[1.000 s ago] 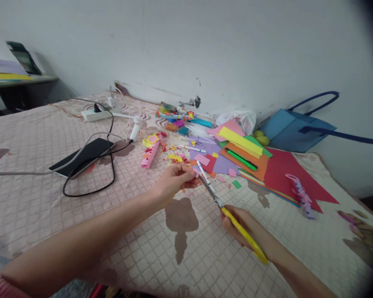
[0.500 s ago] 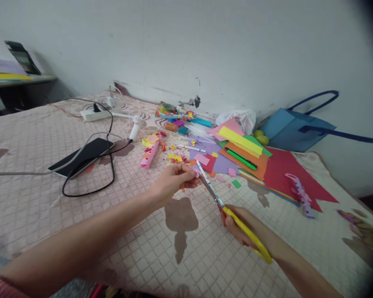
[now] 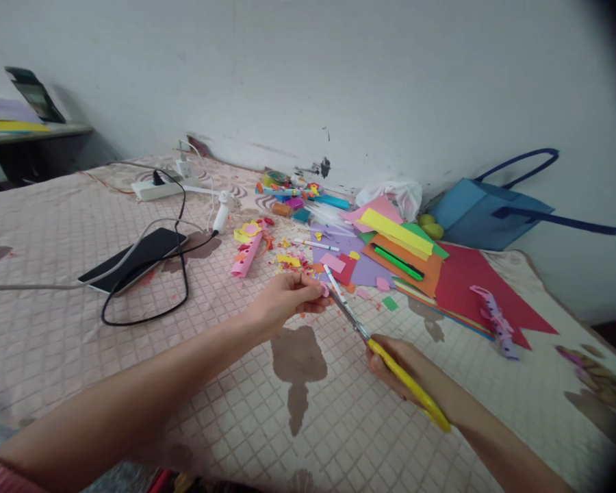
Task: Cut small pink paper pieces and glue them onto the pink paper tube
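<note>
Gripping the yellow handles of the scissors (image 3: 408, 383), my right hand (image 3: 398, 370) is closed around them, the blades pointing away from me and to the left; my left hand (image 3: 298, 298) pinches a small pink piece (image 3: 324, 289) between thumb and fingers, right at the blade tips; both hands are over the near middle of the bench (image 3: 226, 397). Just beyond the blades lies a white marker (image 3: 335, 284), with a green scrap (image 3: 390, 303) to its right; on the left, a black tablet (image 3: 138, 260) lies with cables across it; well to the right, a spotted purple roll (image 3: 497, 325) rests partly on red paper (image 3: 485, 287). Past my left hand are a pink roll (image 3: 248, 255) and loose coloured scraps (image 3: 289, 261); beside them is purple paper (image 3: 369, 269), then orange paper (image 3: 421, 270) with a green pen (image 3: 399, 263) on it, and a yellow strip (image 3: 396, 233) above that. Farther back are a white power strip (image 3: 157, 190) at the left, a white plastic bag (image 3: 398, 198) against the wall (image 3: 267, 82), and a blue bag (image 3: 487, 212) tipped over at the right.
</note>
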Action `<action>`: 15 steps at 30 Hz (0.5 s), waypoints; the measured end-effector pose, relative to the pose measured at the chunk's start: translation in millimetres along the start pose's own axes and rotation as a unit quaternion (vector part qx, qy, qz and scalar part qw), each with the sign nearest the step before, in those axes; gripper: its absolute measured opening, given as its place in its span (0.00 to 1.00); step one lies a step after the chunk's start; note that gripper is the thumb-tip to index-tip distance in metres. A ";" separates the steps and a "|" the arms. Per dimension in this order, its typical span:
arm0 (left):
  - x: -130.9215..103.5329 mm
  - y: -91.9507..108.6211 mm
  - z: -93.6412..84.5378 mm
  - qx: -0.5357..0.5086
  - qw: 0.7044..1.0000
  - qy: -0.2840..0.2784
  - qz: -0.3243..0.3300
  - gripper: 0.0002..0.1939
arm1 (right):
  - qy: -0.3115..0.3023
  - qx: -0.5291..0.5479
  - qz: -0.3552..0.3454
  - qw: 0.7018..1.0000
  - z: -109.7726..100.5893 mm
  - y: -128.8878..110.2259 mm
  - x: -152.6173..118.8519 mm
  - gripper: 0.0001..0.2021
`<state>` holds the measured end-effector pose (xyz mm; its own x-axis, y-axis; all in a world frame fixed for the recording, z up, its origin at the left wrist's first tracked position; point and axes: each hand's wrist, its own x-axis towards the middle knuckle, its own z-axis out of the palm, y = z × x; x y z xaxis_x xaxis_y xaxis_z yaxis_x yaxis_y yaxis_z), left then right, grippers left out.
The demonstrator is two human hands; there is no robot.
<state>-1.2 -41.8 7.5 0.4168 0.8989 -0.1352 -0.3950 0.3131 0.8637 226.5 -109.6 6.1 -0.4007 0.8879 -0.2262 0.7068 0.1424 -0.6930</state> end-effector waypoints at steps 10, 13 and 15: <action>0.8 -1.2 0.1 -0.001 1.000 0.005 0.002 0.09 | -0.005 0.004 0.011 1.000 -3.1 -7.8 0.6 0.10; 0.5 -0.6 0.5 0.001 1.000 0.009 0.003 0.09 | -0.013 -0.002 0.005 1.000 -4.1 -2.4 1.9 0.10; 0.3 -0.1 0.7 0.005 1.000 0.010 0.005 0.09 | -0.017 -0.011 -0.006 1.000 -4.8 1.6 2.8 0.10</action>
<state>-0.6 -41.8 7.7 0.3971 0.9075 -0.1369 -0.3904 0.3020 0.8697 229.3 -104.8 7.7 -0.4277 0.8711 -0.2412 0.7149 0.1628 -0.6800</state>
